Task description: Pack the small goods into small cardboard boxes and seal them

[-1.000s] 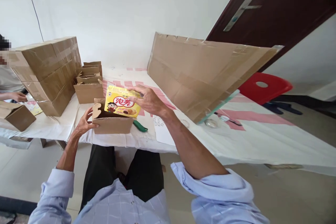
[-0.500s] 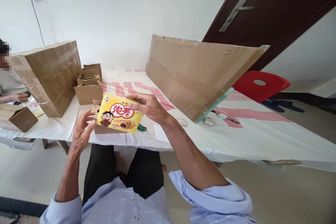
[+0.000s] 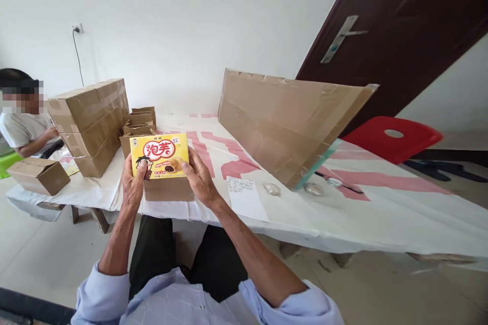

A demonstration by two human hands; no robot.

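A yellow snack box (image 3: 162, 155) with red lettering and a cartoon figure faces me, nearly level. My left hand (image 3: 133, 177) grips its left end, thumb on the front. On the other end my right hand (image 3: 200, 176) is closed, its thumb at the lower right of the front face. Just below the snack box stands a small brown cardboard box (image 3: 169, 191) near the table's front edge; its top is hidden behind the snack box. Several open cardboard boxes (image 3: 140, 121) stand in a row behind it.
Stacked taped cartons (image 3: 91, 129) stand on the left, with a closed carton (image 3: 38, 175) and a seated person (image 3: 28, 124) beyond. A paper sheet (image 3: 247, 198), clear tape rolls (image 3: 272, 189) and a large leaning cardboard panel (image 3: 282, 122) are right. A red chair (image 3: 394, 137) stands behind the table.
My left hand has closed on the snack box, which it was apart from before. The snack box has turned from tilted to nearly level. The camera view has shifted.
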